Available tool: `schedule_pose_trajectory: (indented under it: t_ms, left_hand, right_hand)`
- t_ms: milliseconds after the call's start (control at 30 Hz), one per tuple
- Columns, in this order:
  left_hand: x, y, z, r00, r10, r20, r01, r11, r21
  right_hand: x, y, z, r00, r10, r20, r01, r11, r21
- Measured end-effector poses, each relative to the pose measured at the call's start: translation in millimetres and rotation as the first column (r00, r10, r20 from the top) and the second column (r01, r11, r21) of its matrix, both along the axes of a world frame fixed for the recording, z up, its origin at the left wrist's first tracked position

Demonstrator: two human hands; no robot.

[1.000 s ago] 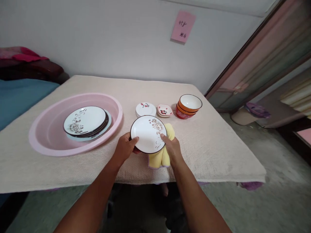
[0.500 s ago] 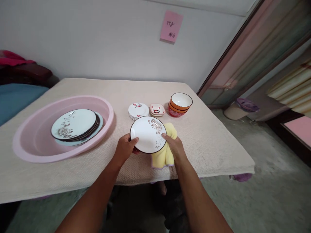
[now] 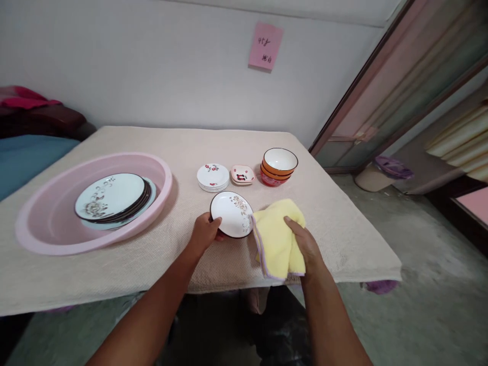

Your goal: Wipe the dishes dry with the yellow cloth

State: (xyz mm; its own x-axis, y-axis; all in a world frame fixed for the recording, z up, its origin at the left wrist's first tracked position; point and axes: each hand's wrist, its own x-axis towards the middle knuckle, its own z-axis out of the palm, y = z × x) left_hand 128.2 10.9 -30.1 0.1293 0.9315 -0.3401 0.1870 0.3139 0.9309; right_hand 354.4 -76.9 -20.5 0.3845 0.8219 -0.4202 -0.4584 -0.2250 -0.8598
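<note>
My left hand grips the near left rim of a small white plate with a dark edge and a flower print, held low over the beige table cloth. My right hand is closed on a yellow cloth, which hangs just right of the plate and touches its rim. A pink basin on the left holds a stack of larger flowered plates.
Behind the held plate sit a stack of small white saucers, a small square pink dish and stacked orange bowls. The table's near edge runs just under my wrists; bare floor lies to the right.
My right hand has pulled the yellow cloth out from behind the plate to its right side. The plate has dropped lower and tilted flatter, now held by my left hand alone.
</note>
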Motion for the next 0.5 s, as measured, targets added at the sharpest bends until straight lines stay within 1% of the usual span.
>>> schedule_pose_trajectory:
  t_ms: [133,167,200,233,300,367,433,500]
  left_hand:
    - [17.8,-2.9,-2.9,0.996,0.005,0.084,0.002,0.996,-0.086]
    - [21.7,-4.0,-4.2,0.995,0.003,0.099,0.007,0.995,-0.102]
    - [25.2,-5.0,-5.8,0.994,-0.001,0.111,0.014,0.994,-0.113]
    - [28.5,-5.7,-7.8,0.993,-0.006,0.120,0.020,0.993,-0.119]
    - [34.8,-5.9,-12.4,0.990,-0.015,0.140,0.033,0.991,-0.131]
    - [41.8,-4.1,-17.8,0.988,-0.027,0.154,0.047,0.990,-0.130]
    - [50.3,-0.5,-23.5,0.986,-0.051,0.156,0.069,0.991,-0.113]
    - [60.5,4.1,-28.8,0.984,-0.086,0.153,0.101,0.991,-0.090]
  right_hand:
    - [0.7,-8.3,6.0,1.000,0.007,-0.013,-0.007,0.999,-0.031]
    - [0.5,-10.7,7.8,0.999,0.039,-0.014,-0.039,0.998,-0.039]
    - [0.0,-13.5,9.5,0.994,0.104,-0.026,-0.105,0.994,-0.045]
    - [-0.6,-16.4,11.2,0.980,0.194,-0.047,-0.196,0.979,-0.048]
    - [-2.8,-22.2,13.4,0.915,0.396,-0.078,-0.400,0.916,-0.045]
    - [-5.8,-26.6,13.8,0.836,0.547,-0.044,-0.549,0.835,-0.046]
    - [-9.0,-28.8,12.2,0.770,0.637,0.029,-0.635,0.771,-0.051]
    - [-11.6,-29.1,9.1,0.721,0.687,0.088,-0.687,0.726,-0.041]
